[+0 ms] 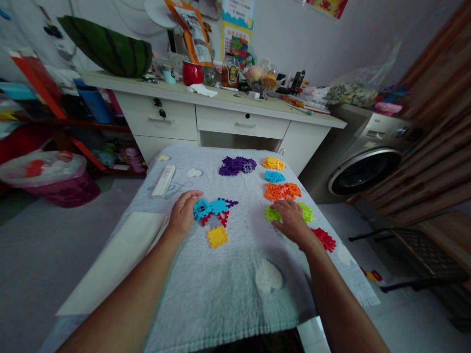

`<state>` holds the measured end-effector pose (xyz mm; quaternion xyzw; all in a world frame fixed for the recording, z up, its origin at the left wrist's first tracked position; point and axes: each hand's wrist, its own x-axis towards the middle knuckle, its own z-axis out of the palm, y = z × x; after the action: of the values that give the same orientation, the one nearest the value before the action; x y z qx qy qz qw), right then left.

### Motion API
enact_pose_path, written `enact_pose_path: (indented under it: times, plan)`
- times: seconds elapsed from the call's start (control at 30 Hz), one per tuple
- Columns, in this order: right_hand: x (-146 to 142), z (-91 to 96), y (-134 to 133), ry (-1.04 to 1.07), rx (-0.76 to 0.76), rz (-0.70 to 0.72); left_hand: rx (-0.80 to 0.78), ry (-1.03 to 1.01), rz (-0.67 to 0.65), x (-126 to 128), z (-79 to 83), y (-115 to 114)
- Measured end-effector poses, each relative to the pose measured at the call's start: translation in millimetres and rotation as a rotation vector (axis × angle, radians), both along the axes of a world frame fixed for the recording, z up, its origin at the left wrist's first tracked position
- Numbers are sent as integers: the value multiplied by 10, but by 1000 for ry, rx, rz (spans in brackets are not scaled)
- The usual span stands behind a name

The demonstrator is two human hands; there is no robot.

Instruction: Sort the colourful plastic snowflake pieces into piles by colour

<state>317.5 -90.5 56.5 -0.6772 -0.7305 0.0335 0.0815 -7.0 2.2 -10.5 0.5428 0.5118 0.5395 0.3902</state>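
Note:
My left hand (183,213) rests on the cloth with fingers stretched forward, by the left edge of a joined group of flat notched building pieces. In that group are blue pieces (218,206), red triangular frames (223,218) and a purple triangle (231,202). A yellow square piece (217,237) lies just in front of them. My right hand (292,219) reaches over a pile of lime green pieces (272,213), thumb apart from the fingers. Its fingertips touch or hover on the pile; I cannot tell which.
Sorted piles of orange (282,191), blue (274,176), yellow (273,163), red (324,239) and purple pieces (236,165) lie on the cloth-covered table (235,294). A white power strip (164,182) is at the left. Behind stand a cluttered desk (221,100) and a washing machine (353,152).

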Motion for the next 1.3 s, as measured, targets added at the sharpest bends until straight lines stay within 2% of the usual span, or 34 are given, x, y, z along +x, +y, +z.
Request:
enact_pose_path:
  times: [0.07,0.13,0.23,0.33,0.47,0.57,0.67,0.77,0.97,1.07,1.17,1.3]
  plan:
    - [-95,35,27,34,12,55,6,9,11,4,16,-5]
    - [-262,81,52,98,14,174,17,13,23,8,32,-12]
    - [-630,129,73,202,-6,406,15,11,21,11,46,-21]
    - [-1010,96,78,212,-67,567,16,19,11,9,53,-29]
    - [-1289,-26,84,167,-121,628,11,33,12,8,65,-31]
    - [-1313,-71,89,174,-118,628,8,43,13,8,67,-27]
    - [-1254,-63,95,270,-113,660,4,46,3,10,65,-26]
    - [-1157,-54,117,518,-105,610,9,63,9,15,75,-33]
    - [-961,-135,230,1383,-283,220,5,103,0,14,89,-43]
    - [-897,-191,285,1728,-359,93,-6,137,-5,9,81,-40]
    - [-844,-202,315,1876,-437,43,-6,146,-7,9,75,-40]
    - [-782,-164,335,1933,-484,4,-11,152,-17,9,75,-40]
